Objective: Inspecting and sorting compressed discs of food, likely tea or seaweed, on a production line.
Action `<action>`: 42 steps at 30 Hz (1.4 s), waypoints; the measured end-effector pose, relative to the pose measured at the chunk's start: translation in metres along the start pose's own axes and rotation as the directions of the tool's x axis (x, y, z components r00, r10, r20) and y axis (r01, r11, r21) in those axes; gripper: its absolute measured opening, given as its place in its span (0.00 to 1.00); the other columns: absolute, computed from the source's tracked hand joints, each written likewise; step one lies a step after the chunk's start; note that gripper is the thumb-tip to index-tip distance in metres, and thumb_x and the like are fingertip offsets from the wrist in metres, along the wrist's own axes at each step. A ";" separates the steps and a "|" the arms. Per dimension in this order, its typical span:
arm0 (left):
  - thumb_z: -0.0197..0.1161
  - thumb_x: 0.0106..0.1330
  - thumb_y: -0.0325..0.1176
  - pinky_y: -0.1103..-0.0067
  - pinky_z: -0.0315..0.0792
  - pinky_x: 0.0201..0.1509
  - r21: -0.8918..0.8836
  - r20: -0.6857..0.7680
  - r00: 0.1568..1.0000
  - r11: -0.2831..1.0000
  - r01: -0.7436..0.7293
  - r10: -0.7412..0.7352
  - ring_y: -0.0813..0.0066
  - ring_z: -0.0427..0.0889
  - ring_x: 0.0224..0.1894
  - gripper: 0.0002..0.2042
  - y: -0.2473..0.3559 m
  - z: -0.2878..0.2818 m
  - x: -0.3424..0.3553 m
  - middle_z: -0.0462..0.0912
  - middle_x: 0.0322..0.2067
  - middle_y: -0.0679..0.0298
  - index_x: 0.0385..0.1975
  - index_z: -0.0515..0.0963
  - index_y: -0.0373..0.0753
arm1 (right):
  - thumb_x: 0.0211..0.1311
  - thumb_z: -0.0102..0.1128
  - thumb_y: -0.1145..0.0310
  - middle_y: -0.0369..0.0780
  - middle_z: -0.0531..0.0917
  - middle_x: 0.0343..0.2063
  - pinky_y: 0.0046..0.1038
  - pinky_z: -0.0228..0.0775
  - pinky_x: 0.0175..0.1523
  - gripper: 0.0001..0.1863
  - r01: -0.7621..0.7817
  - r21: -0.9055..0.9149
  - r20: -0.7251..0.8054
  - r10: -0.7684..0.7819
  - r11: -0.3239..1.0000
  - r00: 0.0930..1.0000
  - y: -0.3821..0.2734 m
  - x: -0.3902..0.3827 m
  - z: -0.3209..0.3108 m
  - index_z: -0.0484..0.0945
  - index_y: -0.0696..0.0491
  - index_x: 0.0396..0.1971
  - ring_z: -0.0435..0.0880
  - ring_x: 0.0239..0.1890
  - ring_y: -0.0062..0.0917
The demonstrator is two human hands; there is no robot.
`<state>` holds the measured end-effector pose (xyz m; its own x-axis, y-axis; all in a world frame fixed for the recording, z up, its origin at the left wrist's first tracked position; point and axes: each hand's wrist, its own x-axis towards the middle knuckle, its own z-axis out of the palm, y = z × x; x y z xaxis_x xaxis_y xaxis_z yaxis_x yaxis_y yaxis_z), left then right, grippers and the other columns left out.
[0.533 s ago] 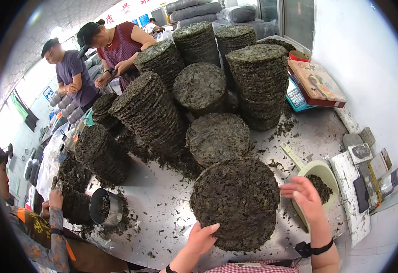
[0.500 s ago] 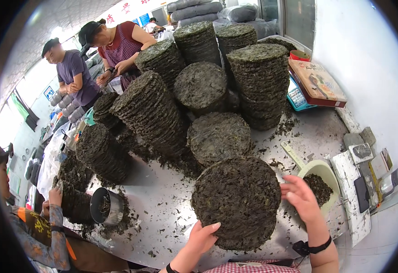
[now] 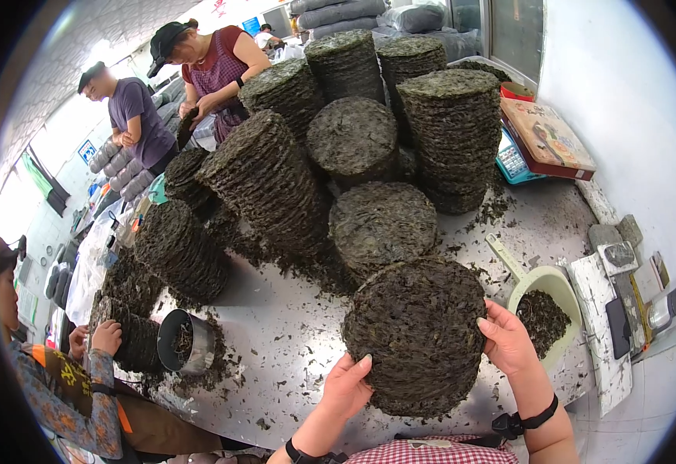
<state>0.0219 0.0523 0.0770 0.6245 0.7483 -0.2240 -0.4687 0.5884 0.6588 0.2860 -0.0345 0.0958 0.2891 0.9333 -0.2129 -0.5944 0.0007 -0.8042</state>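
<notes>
A dark round sheet of dried seaweed (image 3: 417, 336) is held up in front of me, tilted so its broad face shows. My left hand (image 3: 346, 384) grips its lower left edge, thumb on top and fingers underneath. At the right edge my right hand (image 3: 507, 337) pinches it, thumb on the near face, fingers partly hidden behind. Just beyond the sheet is a short stack of round seaweed sheets (image 3: 383, 224), its front partly covered by the one I hold.
Tall seaweed stacks (image 3: 452, 147) crowd the table's far side. A pale dustpan (image 3: 574, 282) with scraps lies right, near a flat box (image 3: 547, 139). A metal can (image 3: 199, 348) stands left, beside a co-worker's hands (image 3: 106, 337). Crumbs litter the table (image 3: 276, 348). Two people stand beyond.
My right hand has closed on the sheet's right edge, where its fingers were spread before. The sheet has turned slightly. A person at the far left now holds up a dark sheet.
</notes>
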 end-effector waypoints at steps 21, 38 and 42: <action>0.53 0.67 0.31 0.62 0.65 0.62 0.193 0.022 0.979 0.960 -0.204 0.204 0.61 0.70 0.59 0.21 0.017 -0.010 0.001 0.70 0.58 0.56 0.59 0.64 0.34 | 0.61 0.60 0.73 0.37 0.73 0.49 0.21 0.62 0.56 0.26 0.376 -0.260 0.219 -0.325 0.889 0.920 -0.027 -0.016 0.019 0.64 0.59 0.57 0.69 0.52 0.17; 0.63 0.62 0.29 0.87 0.70 0.40 0.849 0.336 0.939 0.407 -0.337 0.078 0.89 0.73 0.36 0.14 0.123 0.100 0.020 0.81 0.34 0.70 0.47 0.77 0.31 | 0.44 0.70 0.72 0.32 0.81 0.29 0.28 0.67 0.38 0.08 0.788 -0.595 0.685 -0.613 -0.158 0.394 -0.077 -0.010 0.110 0.82 0.50 0.27 0.78 0.33 0.26; 0.62 0.63 0.28 0.86 0.70 0.41 0.847 0.353 0.932 0.396 -0.355 0.081 0.89 0.73 0.37 0.14 0.122 0.108 0.015 0.81 0.35 0.70 0.47 0.77 0.31 | 0.43 0.71 0.72 0.30 0.80 0.25 0.27 0.65 0.33 0.07 0.790 -0.559 0.717 -0.624 -0.250 0.310 -0.071 0.002 0.119 0.83 0.48 0.25 0.77 0.27 0.24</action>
<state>0.0419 0.1021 0.2314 0.7648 0.6367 0.0984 0.1212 -0.2922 0.9486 0.2394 0.0097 0.2190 -0.0779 0.5469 0.8336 0.7967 0.5368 -0.2777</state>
